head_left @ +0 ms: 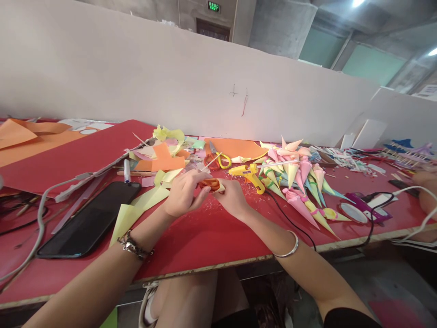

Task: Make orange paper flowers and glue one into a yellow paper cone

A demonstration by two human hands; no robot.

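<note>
In the head view, a small curled orange paper roll (209, 184) sits between my two hands over the red table. My left hand (184, 192) closes on its left side, thumb and fingers curved around it. My right hand (232, 199) grips the other side, where a pale yellow paper piece (221, 187) shows; its fingertips are mostly hidden. A thin pale stick (212, 161) rises just above my left fingers. Beyond my hands lie scissors with red and yellow handles (222, 161). A yellow glue gun (248, 175) lies close to my right hand.
A pile of pastel paper cones (300, 173) lies to the right, with the glue gun's black cord (293, 218) in front. At left are a black phone (90, 223), yellow paper strips (139, 207) and a marker (127, 171). A white partition (170, 82) stands behind. Another person's hand (426, 191) is far right.
</note>
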